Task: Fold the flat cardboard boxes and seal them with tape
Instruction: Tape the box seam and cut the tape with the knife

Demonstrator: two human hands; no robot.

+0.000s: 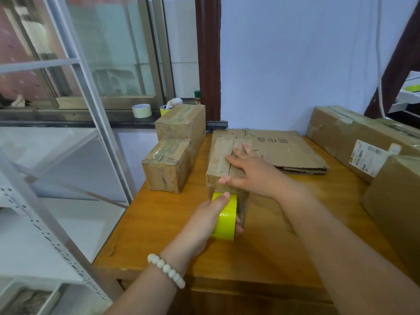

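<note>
A small folded cardboard box (219,160) stands on the wooden table (172,214), its top flaps closed along a centre seam. My right hand (247,169) lies flat on the box top with fingers spread, thumb at the near edge. My left hand (211,221) grips a yellow-green tape roll (225,218) against the box's near face, where clear tape stretches up to the top edge. Flat cardboard sheets (288,151) lie behind the box.
Two taped boxes (169,164) (181,123) stand at the table's left edge. Larger boxes (363,135) (397,201) line the right side. A pale tape roll (142,110) sits on the window sill. A metal shelf frame (75,169) stands left of the table.
</note>
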